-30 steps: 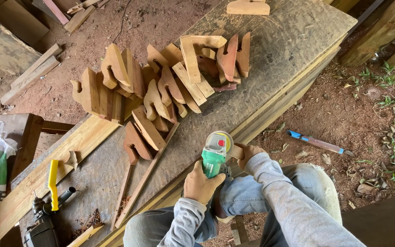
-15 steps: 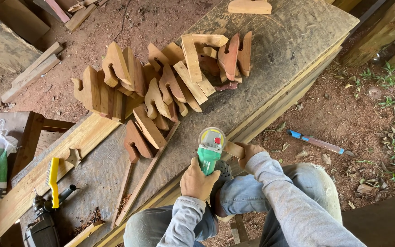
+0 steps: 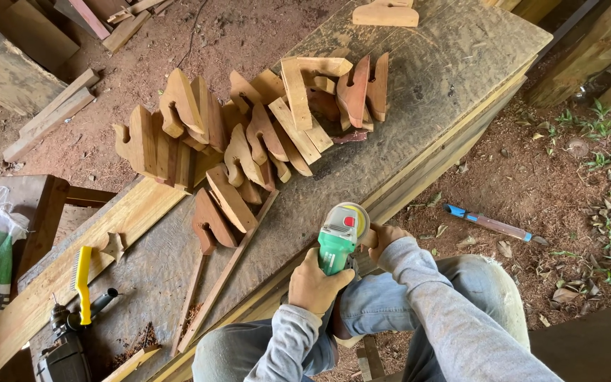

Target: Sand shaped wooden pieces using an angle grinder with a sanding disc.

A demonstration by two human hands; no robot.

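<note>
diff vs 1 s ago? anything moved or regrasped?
Almost nothing. The green angle grinder stays in the same two-handed hold at the bench edge: left hand around its body, right hand beside its head. Any shift in the picture is slight and looks like head motion. The pile of cut wooden pieces and the yellow brush lie as before.

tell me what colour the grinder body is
Green, with a grey head and a red switch; the grinder shows best in the head view, gripped by the left hand.
</note>
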